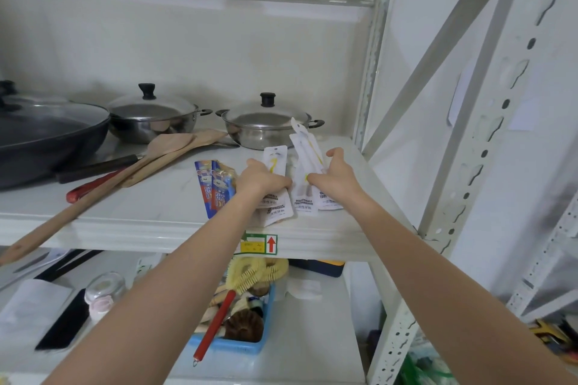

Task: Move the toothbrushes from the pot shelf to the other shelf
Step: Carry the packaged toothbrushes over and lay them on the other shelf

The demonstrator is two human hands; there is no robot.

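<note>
Several white packets of disposable toothbrushes lie at the right end of the pot shelf [162, 212]. My left hand [261, 180] is closed over the left pile of white packets [276, 203]. My right hand [336, 178] grips the right pile of white packets [305, 162], whose far ends tilt up off the shelf. Two blue and red toothbrush packs [212, 187] rest flat just left of my left hand, untouched. The lower shelf [312, 337] shows beneath my forearms.
Two lidded steel pots [266, 125] [153, 116] and a dark pan [47, 137] stand at the back of the upper shelf. Wooden spatulas [156, 159] lie across its middle. On the lower shelf a blue basket [231, 347] holds brushes. The rack's upright [488, 122] rises at right.
</note>
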